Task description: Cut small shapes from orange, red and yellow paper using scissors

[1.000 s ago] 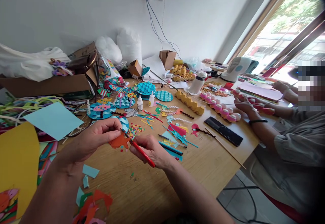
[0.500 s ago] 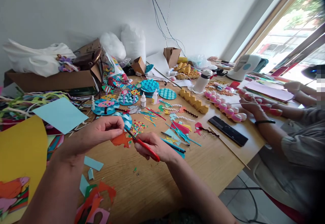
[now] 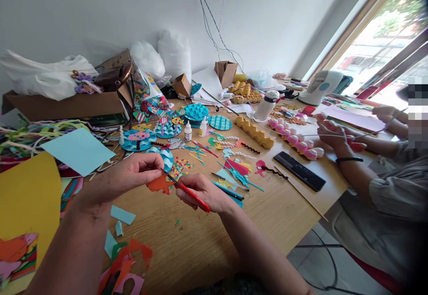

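My right hand (image 3: 202, 192) is wrapped round red-handled scissors (image 3: 195, 198). Their dark blades point up and left to the fingertips of my left hand (image 3: 142, 170). That hand is closed in a pinch, and what sits between its thumb and fingers is too small or hidden to make out. Just under its thumb shows an orange paper cutout (image 3: 161, 184), fish-like in outline; whether it is held or lies on the table I cannot tell. Small coloured paper bits (image 3: 182, 166) are scattered behind it, beside a blue wavy paper disc (image 3: 166, 159).
Orange and pink paper scraps (image 3: 125, 268) lie front left, near a yellow sheet (image 3: 30, 197) and a light blue sheet (image 3: 78, 151). Two small glue bottles (image 3: 187, 132) stand mid-table. A black phone (image 3: 300, 171) lies right. Another person's hands (image 3: 331, 135) hold pink-and-red pieces.
The view has shifted very slightly. The scissor blades look a little more closed at my left fingertips. My hands stay nearly in place.
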### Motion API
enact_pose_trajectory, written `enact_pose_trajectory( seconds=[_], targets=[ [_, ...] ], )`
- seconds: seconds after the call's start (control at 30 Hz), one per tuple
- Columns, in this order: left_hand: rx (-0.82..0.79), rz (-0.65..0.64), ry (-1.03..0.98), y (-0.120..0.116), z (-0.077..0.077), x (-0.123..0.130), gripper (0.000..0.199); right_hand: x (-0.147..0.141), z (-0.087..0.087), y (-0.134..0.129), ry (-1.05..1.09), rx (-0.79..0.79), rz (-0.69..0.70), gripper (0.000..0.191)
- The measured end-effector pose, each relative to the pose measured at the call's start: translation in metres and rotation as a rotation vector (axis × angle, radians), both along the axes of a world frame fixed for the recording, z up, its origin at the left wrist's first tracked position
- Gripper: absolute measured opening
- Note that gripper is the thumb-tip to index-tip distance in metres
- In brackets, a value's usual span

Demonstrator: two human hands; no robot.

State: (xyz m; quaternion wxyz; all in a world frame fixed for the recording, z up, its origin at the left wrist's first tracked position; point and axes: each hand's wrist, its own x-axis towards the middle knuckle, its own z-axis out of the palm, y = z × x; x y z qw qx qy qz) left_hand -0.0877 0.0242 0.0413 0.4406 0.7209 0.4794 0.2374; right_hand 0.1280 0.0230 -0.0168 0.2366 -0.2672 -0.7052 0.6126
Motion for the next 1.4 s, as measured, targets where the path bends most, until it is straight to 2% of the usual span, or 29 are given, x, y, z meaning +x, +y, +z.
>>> enact_pose_trajectory(
  seconds=[0.63,0.93,1.03,1.17,1.23,1.33,1.4],
  targets=[
    [-0.067,-0.046,-0.017,0.002,-0.004,-0.006,0.019,0.001,-0.002,0.001,-0.088,0.242,-0.053,0.041],
    [-0.065,-0.078,0.007,0.002,0.001,-0.004,0.019,0.001,0.002,0.001,-0.14,0.344,-0.068,0.039],
    [-0.068,-0.08,0.015,0.002,0.001,-0.006,0.019,0.002,0.001,0.002,-0.106,0.292,-0.074,0.039],
    [-0.038,-0.058,0.026,0.002,0.002,-0.008,0.017,0.0,-0.001,0.001,0.036,0.048,-0.064,0.038],
    [-0.007,-0.024,0.012,0.002,0.002,-0.005,0.019,-0.002,-0.001,0.0,0.126,-0.046,-0.119,0.037],
    [0.029,-0.014,0.031,0.002,0.0,0.002,0.022,-0.007,-0.001,-0.002,0.263,-0.089,-0.247,0.034],
    [0.044,-0.026,0.065,0.002,-0.003,0.008,0.023,-0.012,-0.002,-0.003,0.323,-0.127,-0.282,0.038]
  ],
)
